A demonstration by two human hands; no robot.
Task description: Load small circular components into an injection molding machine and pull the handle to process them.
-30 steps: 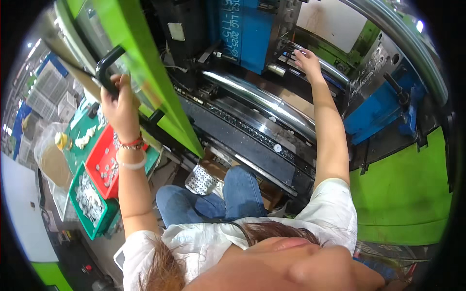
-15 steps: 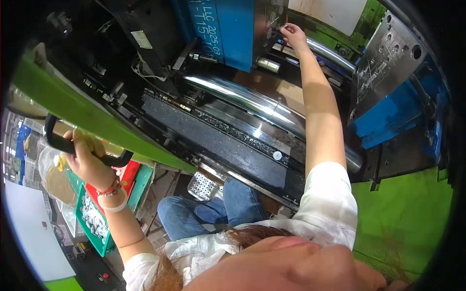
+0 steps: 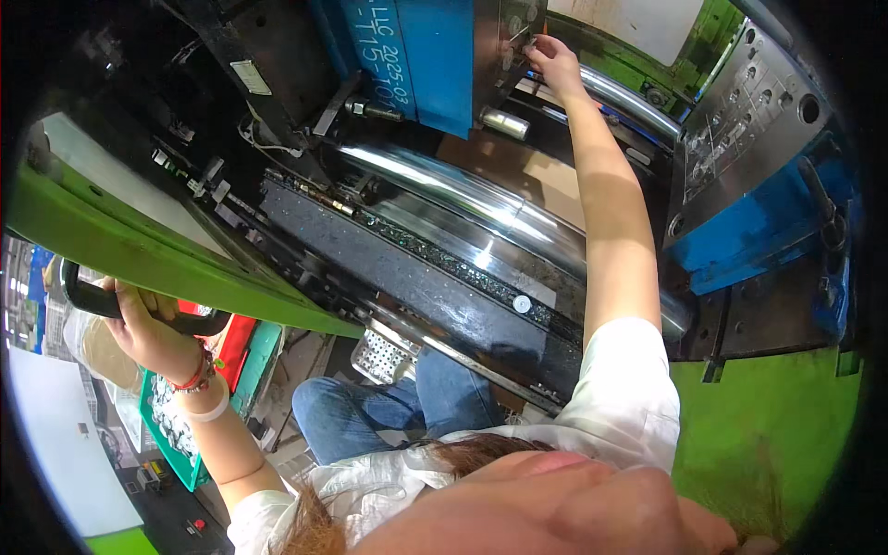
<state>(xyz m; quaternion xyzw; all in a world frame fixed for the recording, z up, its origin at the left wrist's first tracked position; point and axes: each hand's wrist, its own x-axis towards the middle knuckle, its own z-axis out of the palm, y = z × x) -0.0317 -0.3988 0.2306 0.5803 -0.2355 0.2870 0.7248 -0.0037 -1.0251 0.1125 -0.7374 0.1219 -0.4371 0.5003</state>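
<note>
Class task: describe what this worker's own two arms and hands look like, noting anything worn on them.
Both hands are bare, with no gloves. The left hand has two bands at its wrist: a thin red bracelet and below it a pale white band. The right hand wears nothing visible. Both forearms are uncovered; short white sleeves end near the shoulders.

Interior of a large industrial machine: polished steel tie bar [image 3: 462, 199] crossing diagonally, blue mould block [image 3: 416, 55] above, grey drilled platen [image 3: 740, 120] at right, green painted housing [image 3: 768, 444]. Green [image 3: 171, 444] and red crates [image 3: 231, 347] stand on the floor at lower left.
</note>
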